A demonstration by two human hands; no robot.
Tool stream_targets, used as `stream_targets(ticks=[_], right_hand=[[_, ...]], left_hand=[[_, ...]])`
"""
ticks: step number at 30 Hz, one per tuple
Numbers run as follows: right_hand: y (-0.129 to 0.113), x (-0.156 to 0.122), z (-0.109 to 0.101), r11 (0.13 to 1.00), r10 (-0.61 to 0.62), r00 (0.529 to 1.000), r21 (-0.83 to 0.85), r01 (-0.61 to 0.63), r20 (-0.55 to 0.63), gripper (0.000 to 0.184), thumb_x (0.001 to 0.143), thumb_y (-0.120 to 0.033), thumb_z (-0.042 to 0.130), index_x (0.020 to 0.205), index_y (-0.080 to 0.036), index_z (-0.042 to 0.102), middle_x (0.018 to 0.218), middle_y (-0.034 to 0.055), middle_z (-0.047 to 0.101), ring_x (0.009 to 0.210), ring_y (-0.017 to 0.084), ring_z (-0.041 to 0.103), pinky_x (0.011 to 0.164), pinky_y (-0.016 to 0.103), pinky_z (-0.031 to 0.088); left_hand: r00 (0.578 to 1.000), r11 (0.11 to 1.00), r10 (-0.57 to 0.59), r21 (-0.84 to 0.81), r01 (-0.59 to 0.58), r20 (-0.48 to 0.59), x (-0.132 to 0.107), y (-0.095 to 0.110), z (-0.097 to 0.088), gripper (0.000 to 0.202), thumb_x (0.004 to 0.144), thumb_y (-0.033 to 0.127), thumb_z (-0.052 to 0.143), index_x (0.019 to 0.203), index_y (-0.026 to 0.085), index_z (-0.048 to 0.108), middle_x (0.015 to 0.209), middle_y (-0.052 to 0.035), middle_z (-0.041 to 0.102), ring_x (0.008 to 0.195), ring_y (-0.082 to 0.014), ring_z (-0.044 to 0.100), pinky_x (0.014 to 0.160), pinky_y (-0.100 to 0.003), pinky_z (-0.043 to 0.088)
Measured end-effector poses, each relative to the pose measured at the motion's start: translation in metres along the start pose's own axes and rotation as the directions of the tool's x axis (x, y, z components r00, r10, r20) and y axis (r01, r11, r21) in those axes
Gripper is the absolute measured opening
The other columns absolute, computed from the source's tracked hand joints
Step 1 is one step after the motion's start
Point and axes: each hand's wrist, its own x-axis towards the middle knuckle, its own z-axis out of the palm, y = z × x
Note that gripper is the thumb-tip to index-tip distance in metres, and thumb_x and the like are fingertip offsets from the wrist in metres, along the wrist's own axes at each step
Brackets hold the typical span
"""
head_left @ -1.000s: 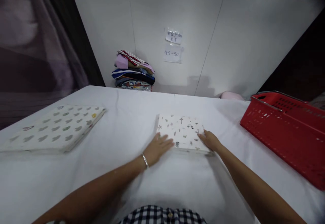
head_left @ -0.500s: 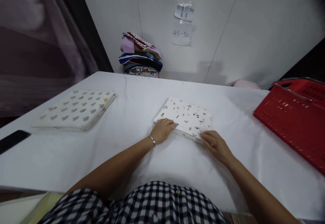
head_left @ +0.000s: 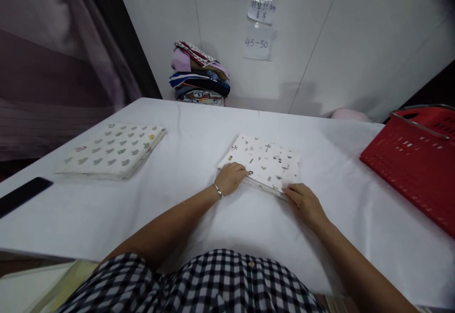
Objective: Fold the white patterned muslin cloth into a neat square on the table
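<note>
A small folded white cloth with tiny printed motifs [head_left: 265, 162] lies in the middle of the white table [head_left: 185, 209]. My left hand [head_left: 232, 178] grips its near left corner, fingers curled round the edge. At the near right corner, my right hand [head_left: 304, 201] is closed on the folded edge, fingers tucked under it. A silver bracelet sits on my left wrist.
A larger folded cloth with grey-green motifs [head_left: 113, 149] lies at the left. A red plastic basket [head_left: 415, 156] stands at the right. A pile of folded clothes [head_left: 199, 76] rests against the white wall. A black phone [head_left: 21, 194] lies at the table's left edge.
My hands went from lying flat on the cloth to gripping its near corners. The cloth has turned slightly, and the camera has dropped and pulled back.
</note>
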Motion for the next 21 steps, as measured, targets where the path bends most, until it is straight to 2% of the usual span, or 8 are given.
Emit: stream_targets(ticks=[5,10,16,21], right_hand=[[0.002,-0.008,0.002,0.997,-0.069,0.997,-0.021,0.069,-0.025,0.031,0.091,-0.03,0.043,0.114,-0.019,0.06,0.108,0.012,0.061,0.095,0.024,0.054,0.078,0.038,0.045],[0.002,-0.014,0.013,0.997,-0.064,0.995,-0.04,0.061,-0.077,0.035,0.091,-0.025,0.042,0.123,-0.022,0.054,0.115,0.0121,0.059,0.107,0.026,0.052,0.083,0.041,0.045],[0.004,-0.014,0.018,0.995,-0.084,0.988,-0.056,0.077,-0.13,0.034,0.091,-0.02,0.038,0.118,-0.021,0.058,0.108,0.0122,0.063,0.101,0.025,0.055,0.082,0.039,0.045],[0.005,-0.017,0.015,0.993,-0.107,0.985,-0.062,0.099,-0.135,0.032,0.09,-0.017,0.038,0.115,-0.02,0.059,0.108,0.0121,0.063,0.1,0.024,0.054,0.08,0.038,0.044]], left_hand=[[0.999,0.999,0.043,0.006,-0.043,0.012,-0.005,-0.002,0.002,0.023,0.091,0.029,0.046,0.107,0.02,0.059,0.105,-0.0062,0.06,0.098,-0.0197,0.051,0.085,-0.035,0.038],[0.999,0.998,0.011,0.061,-0.014,0.041,-0.009,-0.006,0.002,0.033,0.087,0.029,0.053,0.119,0.022,0.052,0.115,-0.0073,0.055,0.107,-0.0231,0.047,0.092,-0.039,0.035],[0.995,0.991,0.023,0.128,-0.035,0.094,-0.007,-0.007,0.0,0.024,0.088,0.023,0.049,0.112,0.022,0.056,0.11,-0.0064,0.058,0.104,-0.022,0.048,0.088,-0.037,0.036],[0.998,0.997,0.023,0.068,-0.026,0.05,-0.01,-0.01,0.0,0.023,0.089,0.026,0.05,0.11,0.022,0.058,0.108,-0.0059,0.059,0.102,-0.0208,0.05,0.089,-0.036,0.036]])
